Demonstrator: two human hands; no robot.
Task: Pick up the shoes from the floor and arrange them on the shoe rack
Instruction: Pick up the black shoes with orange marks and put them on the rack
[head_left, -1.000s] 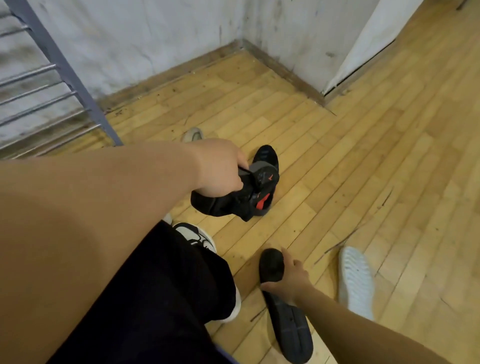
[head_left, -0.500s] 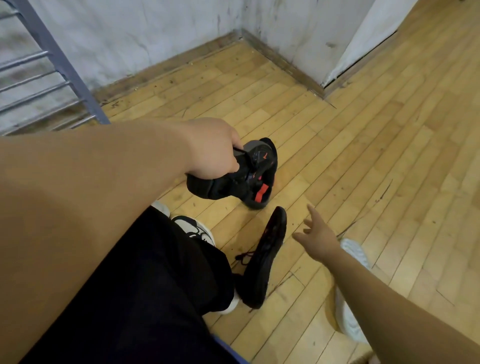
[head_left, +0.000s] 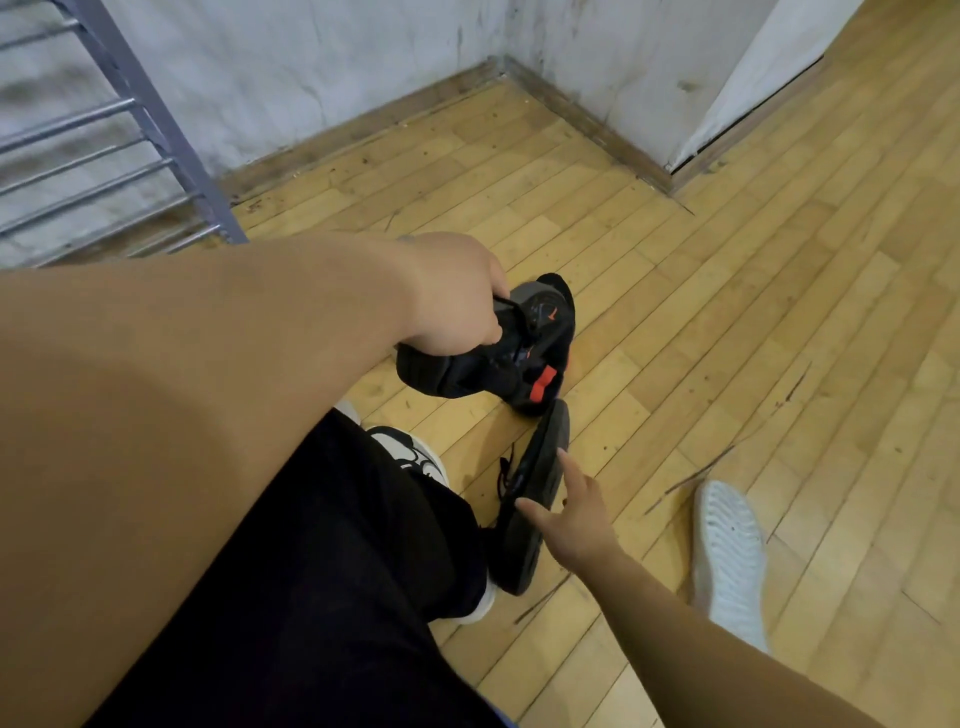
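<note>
Floorboards of yellow varnished wood (head_left: 727, 322) fill most of the view, and the grey metal-barred shoe rack (head_left: 104, 156) stands at the upper left against the wall, nothing visible on the rungs in view. Hanging above the boards is the black high-top sneaker with red accents (head_left: 519, 353), gripped at its collar by the left hand (head_left: 457, 296), fingers curled tight around the rim; that hold matches the one a second ago.

Its mate, the second black sneaker (head_left: 530, 493), has changed most: a second ago it lay sole-up under the right hand, then it tipped onto its edge against the person's trouser leg. Now the right hand (head_left: 576, 519) has come back to it (after letting go half a second ago), fingers spread, forefinger and thumb touching the sole but not yet closed on it. My judgement: the flip freed the upper, and a grasp at the collar comes next.

Smallest, the white rubber-soled shoe (head_left: 727, 556) lies sole-up on the floor at the right, untouched.
</note>
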